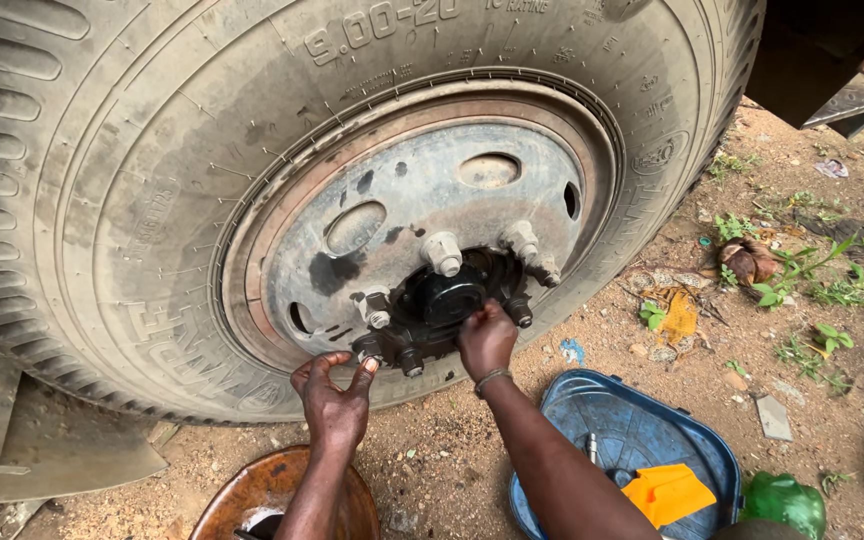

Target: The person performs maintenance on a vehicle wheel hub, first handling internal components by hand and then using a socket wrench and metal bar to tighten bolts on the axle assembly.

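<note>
A large truck tyre (132, 200) with a worn silver steel rim (412, 190) fills the upper left. At its centre sits a greasy black hub (447, 300) ringed by studs and wheel nuts. My left hand (335, 395) pinches a wheel nut (369, 352) at the hub's lower left. My right hand (487, 338) is curled against the hub's lower right side, with a metal bracelet on the wrist. What the right fingers grip is hidden behind the hand.
Sandy ground with weeds and litter lies to the right. A blue plastic lid (632, 440) holding an orange piece (667, 493) sits at lower right, next to a green bottle (784, 503). A rusty brown bowl (262, 490) is at the bottom. A mudguard (42, 450) juts out at left.
</note>
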